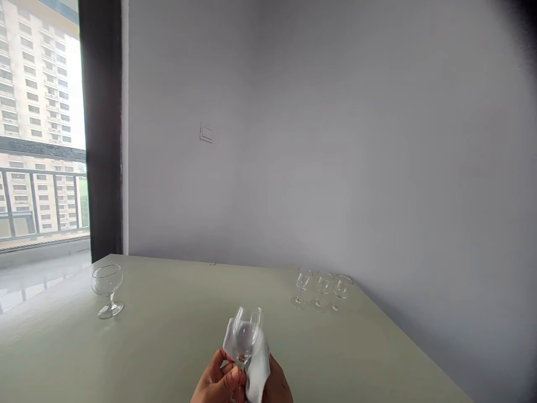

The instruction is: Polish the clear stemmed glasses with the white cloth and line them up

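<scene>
Close to the table's near side, a small clear stemmed glass [245, 333] is held upright between both hands. My left hand [218, 380] pinches it low, around the stem, with thumb and fingers closed. A white cloth [259, 369] wraps the right side and back of the bowl. Behind that cloth, my right hand [280, 383] is closed on it and presses it against the glass; most of its fingers are hidden. The foot of the glass is mostly covered by the left fingers.
A wide-bowled stemmed glass [107, 282] stands at the left of the pale table [168, 336]. Three small stemmed glasses, including a nearer-left one [302, 281], stand in a row at the back right. Grey walls [335, 140] border the table; a window and railing are at left.
</scene>
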A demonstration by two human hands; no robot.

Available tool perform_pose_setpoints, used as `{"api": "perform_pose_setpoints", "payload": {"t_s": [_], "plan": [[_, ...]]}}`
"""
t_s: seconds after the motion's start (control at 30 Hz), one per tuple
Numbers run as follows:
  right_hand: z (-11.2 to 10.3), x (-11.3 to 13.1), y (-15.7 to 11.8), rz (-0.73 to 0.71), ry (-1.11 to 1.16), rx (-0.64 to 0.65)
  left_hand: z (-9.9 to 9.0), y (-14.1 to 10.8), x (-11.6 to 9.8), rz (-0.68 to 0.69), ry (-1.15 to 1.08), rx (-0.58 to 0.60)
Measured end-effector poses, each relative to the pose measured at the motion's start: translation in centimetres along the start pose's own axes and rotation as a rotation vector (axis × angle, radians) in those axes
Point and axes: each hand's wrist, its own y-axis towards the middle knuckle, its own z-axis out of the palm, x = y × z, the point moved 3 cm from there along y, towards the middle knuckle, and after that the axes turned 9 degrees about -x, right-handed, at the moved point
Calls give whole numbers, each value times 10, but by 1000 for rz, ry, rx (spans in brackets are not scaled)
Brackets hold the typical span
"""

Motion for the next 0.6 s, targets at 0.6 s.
{"api": "perform_pose_setpoints", "payload": {"t_s": [0.6], "plan": [[16, 9, 1, 152, 426, 50, -3, -11, -16, 283, 482, -286]]}}
